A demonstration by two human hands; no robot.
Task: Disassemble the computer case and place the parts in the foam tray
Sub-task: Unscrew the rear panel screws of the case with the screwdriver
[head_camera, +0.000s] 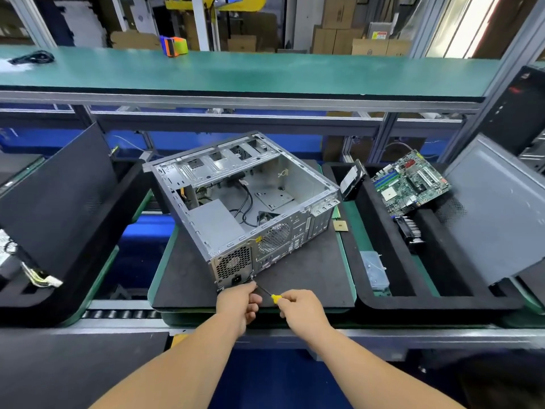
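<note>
An open grey computer case (244,199) lies on a black mat, its rear panel toward me, with the power supply (233,264) still inside at the near corner. My right hand (300,308) grips the yellow handle of a screwdriver (275,298), whose tip points at the case's rear near the power supply. My left hand (239,302) pinches the screwdriver's shaft close to the tip. The black foam tray (392,278) on the right holds a green motherboard (410,181), a hard drive (352,180), a cooler (411,231) and a grey side panel (495,214).
A second black foam tray (59,208) with cables stands at the left. A small clear box (374,270) sits on the right tray's near rim. A CPU chip (340,226) lies on the mat beside the case. A green shelf (236,72) runs overhead behind.
</note>
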